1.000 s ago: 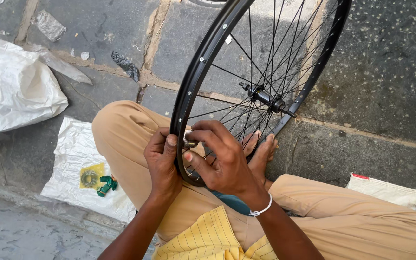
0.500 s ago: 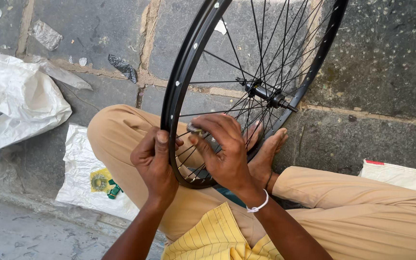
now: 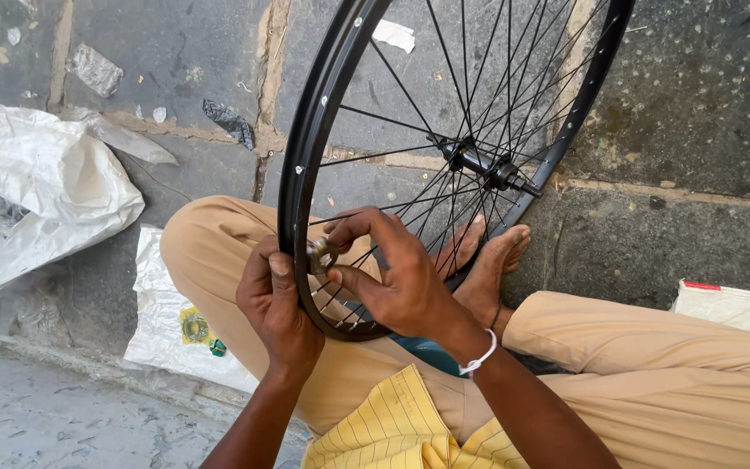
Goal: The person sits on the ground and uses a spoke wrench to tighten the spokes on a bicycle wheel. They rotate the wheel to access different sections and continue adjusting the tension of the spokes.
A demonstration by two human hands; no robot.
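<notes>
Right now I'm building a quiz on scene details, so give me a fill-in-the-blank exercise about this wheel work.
1. The left hand grips the black ____ of the bicycle wheel.
2. The right hand pinches a small round metal tool among the ____.
3. The person sits on stone paving with bare ____ behind the wheel.
4. The right wrist wears a white ____.

Missing words: rim; spokes; feet; bracelet

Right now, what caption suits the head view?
Seated cross-legged on stone paving, left hand grips a black wheel rim while right hand holds a small metal tool at the spokes.
</notes>
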